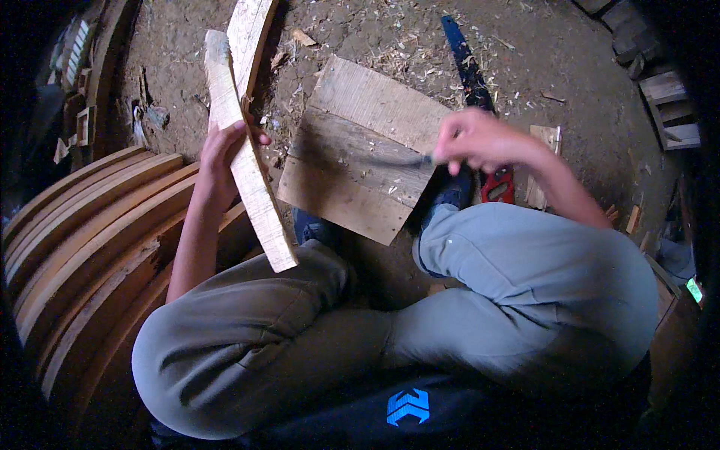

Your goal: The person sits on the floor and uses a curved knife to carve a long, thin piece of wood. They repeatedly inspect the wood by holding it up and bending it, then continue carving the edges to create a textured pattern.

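Observation:
My left hand (222, 150) is closed round a pale, slightly curved wooden strip (259, 191), which slants from upper left down toward my knees. To the right, my right hand (480, 141) is curled round a slim dark tool (409, 160). That tool reaches leftward over a low platform of wooden boards (375, 97), and motion smears it too much to tell its kind. The strip stays apart from the platform, just left of it. Behind the strip's upper end lies another pale curved piece of wood (251, 37).
A handsaw (469, 64) with a red handle (499, 187) lies on the dirt floor beyond my right hand. Curved wooden pieces (90, 217) are stacked at the left. Shavings litter the floor, and a small board (544, 165) lies near my right forearm. Wooden blocks (630, 34) stand far right.

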Motion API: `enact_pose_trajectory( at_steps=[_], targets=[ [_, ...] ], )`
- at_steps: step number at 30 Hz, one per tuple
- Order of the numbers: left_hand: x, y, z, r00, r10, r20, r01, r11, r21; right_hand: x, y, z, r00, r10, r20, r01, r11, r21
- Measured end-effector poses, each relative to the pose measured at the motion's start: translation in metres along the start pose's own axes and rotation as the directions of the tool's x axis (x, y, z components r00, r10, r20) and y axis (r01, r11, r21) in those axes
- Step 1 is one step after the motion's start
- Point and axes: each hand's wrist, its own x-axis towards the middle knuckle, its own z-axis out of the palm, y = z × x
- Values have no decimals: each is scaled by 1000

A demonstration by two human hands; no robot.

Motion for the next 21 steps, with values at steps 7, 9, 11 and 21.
enact_pose_trajectory(
  at_steps=[7,9,11,21],
  targets=[
    [-4,-13,2,990,4,142,-10,999,42,-15,-13,-56,964,-145,-224,144,989,-23],
    [-8,-4,8,981,-101,165,83,991,108,-14,-12,-33,996,-77,45,83,984,-157],
    [-4,-4,10,978,-108,177,89,990,109,-10,4,-3,958,-158,239,188,976,-110],
    [-3,4,18,985,-16,173,4,998,66,-25,-2,-70,823,-180,-539,154,984,-93]
  ],
)
